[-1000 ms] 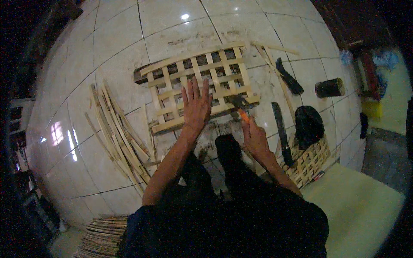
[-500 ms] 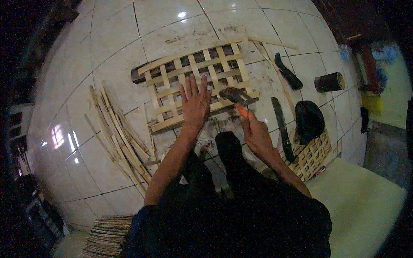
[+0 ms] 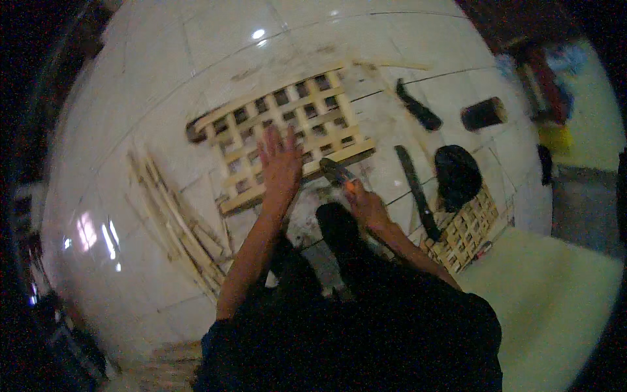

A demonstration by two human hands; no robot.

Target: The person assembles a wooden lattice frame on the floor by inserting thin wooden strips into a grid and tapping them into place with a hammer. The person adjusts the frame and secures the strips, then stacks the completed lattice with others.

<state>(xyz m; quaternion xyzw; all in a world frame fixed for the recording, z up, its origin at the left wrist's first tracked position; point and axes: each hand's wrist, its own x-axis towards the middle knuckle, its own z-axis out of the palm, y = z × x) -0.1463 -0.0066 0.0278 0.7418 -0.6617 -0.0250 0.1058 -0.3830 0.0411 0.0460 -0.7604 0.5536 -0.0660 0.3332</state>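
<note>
A lattice of pale, flat bamboo-like strips (image 3: 318, 110) lies on the tiled floor in front of me. Dark wooden bars show under its far and near edges. My left hand (image 3: 282, 166) rests on the lattice with its fingers stretched out, holding nothing. In my right hand (image 3: 368, 208) is a hammer (image 3: 336, 172) with an orange handle, my fingers wrapped round the grip. The hammer's metal head is at the lattice's near edge, right of my left hand; blur hides whether it touches the strip.
Loose strips (image 3: 173, 212) lie at the left. To the right are a long dark blade (image 3: 416, 186), a sheath-like dark piece (image 3: 418, 106), a dark cylinder (image 3: 484, 114), a black bundle (image 3: 457, 178) and a smaller woven lattice (image 3: 470, 228). A pale green surface (image 3: 535, 300) stands at lower right.
The hammer has come down and left toward the lattice's near edge, its head now turned. My left hand stays flat on the strips. The whole view has shifted slightly and blurred.
</note>
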